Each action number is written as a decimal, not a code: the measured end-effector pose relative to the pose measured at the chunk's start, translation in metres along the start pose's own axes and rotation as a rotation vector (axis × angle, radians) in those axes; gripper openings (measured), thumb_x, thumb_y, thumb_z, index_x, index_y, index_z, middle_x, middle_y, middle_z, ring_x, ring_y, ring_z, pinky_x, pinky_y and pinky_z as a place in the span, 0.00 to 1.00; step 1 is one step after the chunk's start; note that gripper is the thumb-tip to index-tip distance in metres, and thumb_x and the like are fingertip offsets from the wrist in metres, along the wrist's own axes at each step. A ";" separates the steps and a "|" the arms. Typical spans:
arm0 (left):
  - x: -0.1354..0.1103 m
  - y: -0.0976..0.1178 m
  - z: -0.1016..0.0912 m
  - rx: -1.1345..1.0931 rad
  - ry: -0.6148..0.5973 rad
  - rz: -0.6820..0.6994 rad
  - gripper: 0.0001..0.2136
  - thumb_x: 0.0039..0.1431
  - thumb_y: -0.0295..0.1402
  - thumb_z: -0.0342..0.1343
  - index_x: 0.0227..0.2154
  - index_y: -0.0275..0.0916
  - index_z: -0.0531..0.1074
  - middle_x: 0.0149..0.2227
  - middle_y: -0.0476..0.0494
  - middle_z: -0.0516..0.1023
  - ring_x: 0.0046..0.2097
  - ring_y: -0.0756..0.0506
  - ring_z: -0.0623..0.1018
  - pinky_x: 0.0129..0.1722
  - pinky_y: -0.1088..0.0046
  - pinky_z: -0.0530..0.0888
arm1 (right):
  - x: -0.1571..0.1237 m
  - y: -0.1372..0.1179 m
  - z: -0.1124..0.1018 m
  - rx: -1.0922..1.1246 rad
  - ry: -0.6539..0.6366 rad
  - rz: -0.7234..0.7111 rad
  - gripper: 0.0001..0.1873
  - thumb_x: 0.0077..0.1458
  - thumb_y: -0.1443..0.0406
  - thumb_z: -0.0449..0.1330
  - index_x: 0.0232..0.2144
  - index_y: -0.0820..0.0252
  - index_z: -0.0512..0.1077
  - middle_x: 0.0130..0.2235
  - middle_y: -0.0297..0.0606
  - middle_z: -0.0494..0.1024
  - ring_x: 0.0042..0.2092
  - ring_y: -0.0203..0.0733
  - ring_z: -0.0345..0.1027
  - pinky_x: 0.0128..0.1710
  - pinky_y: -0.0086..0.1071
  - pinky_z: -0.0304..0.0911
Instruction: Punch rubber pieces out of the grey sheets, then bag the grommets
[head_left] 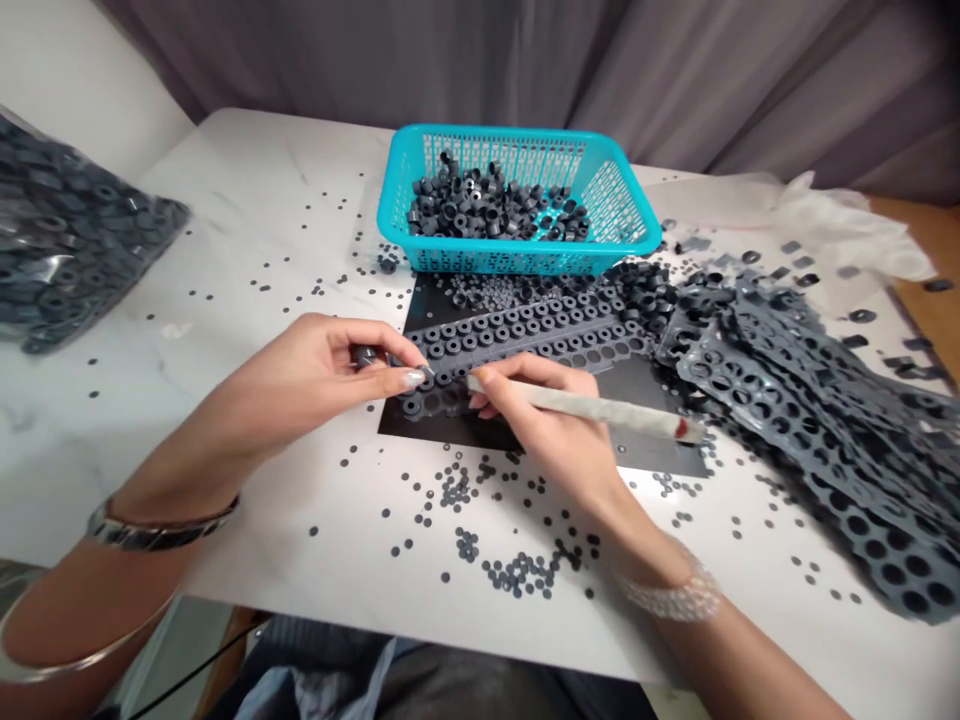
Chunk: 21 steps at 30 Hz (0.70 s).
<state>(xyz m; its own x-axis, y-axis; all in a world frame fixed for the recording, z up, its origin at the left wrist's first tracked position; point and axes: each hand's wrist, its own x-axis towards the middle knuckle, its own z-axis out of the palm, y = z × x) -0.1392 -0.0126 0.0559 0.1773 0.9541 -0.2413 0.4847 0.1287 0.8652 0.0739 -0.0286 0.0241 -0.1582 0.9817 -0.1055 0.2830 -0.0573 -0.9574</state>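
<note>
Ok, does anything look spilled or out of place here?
Yes: small dark discs lie scattered over the white table, thickest on the near side of the black mat, as if spilled. Dark ring-like pieces also sit loose at the right, outside the blue basket holding similar ones.

At twelve o'clock my remote feed shows me a turquoise, lattice-patterned basket (517, 244); at centre, a grey sheet (480, 352) dotted with rows of rings; toward four, a whitish stick (600, 408) with a red mark; at eight, a white tabletop (277, 520) veined grey.
</note>
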 end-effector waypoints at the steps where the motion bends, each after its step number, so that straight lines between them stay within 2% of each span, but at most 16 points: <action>1: 0.002 -0.001 0.002 -0.074 -0.036 -0.042 0.07 0.50 0.38 0.64 0.29 0.42 0.78 0.30 0.48 0.76 0.31 0.50 0.71 0.30 0.77 0.66 | 0.000 0.000 -0.002 0.029 0.026 0.013 0.12 0.57 0.58 0.59 0.28 0.60 0.76 0.28 0.36 0.80 0.30 0.40 0.74 0.31 0.31 0.66; 5: 0.004 -0.006 0.005 -0.464 -0.185 -0.213 0.08 0.52 0.35 0.64 0.36 0.41 0.77 0.25 0.51 0.70 0.25 0.56 0.63 0.24 0.81 0.61 | -0.001 -0.003 -0.003 0.070 0.065 0.025 0.12 0.56 0.59 0.60 0.26 0.60 0.75 0.27 0.36 0.79 0.29 0.38 0.73 0.31 0.30 0.67; 9: 0.002 -0.006 0.006 -0.726 -0.281 -0.287 0.10 0.54 0.30 0.63 0.40 0.40 0.78 0.36 0.45 0.74 0.27 0.58 0.64 0.26 0.84 0.64 | -0.003 -0.004 -0.001 0.073 0.051 0.028 0.12 0.56 0.59 0.60 0.26 0.60 0.75 0.27 0.35 0.80 0.29 0.38 0.73 0.30 0.30 0.66; 12: 0.001 -0.005 0.009 -0.831 -0.323 -0.303 0.10 0.55 0.30 0.63 0.41 0.38 0.79 0.35 0.45 0.74 0.27 0.58 0.64 0.26 0.85 0.64 | -0.003 -0.004 -0.002 0.064 0.055 0.028 0.12 0.56 0.59 0.61 0.26 0.60 0.76 0.26 0.35 0.80 0.29 0.38 0.73 0.30 0.30 0.65; 17: 0.001 -0.004 0.014 -0.900 -0.353 -0.307 0.06 0.58 0.31 0.60 0.35 0.36 0.78 0.32 0.47 0.73 0.26 0.59 0.64 0.24 0.86 0.63 | -0.002 -0.005 -0.002 0.053 0.067 0.046 0.11 0.55 0.60 0.61 0.25 0.60 0.75 0.26 0.34 0.79 0.29 0.38 0.72 0.29 0.29 0.64; 21: -0.001 -0.003 0.015 -0.947 -0.366 -0.305 0.06 0.60 0.31 0.58 0.33 0.33 0.76 0.33 0.44 0.75 0.28 0.57 0.67 0.27 0.85 0.67 | -0.002 -0.006 -0.001 0.053 0.065 0.055 0.11 0.55 0.59 0.62 0.25 0.59 0.75 0.25 0.34 0.79 0.29 0.37 0.72 0.29 0.28 0.64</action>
<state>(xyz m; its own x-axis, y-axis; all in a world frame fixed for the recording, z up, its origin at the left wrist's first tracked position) -0.1280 -0.0181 0.0470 0.4840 0.7269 -0.4871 -0.2849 0.6573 0.6977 0.0741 -0.0303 0.0300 -0.0815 0.9864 -0.1424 0.2390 -0.1194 -0.9637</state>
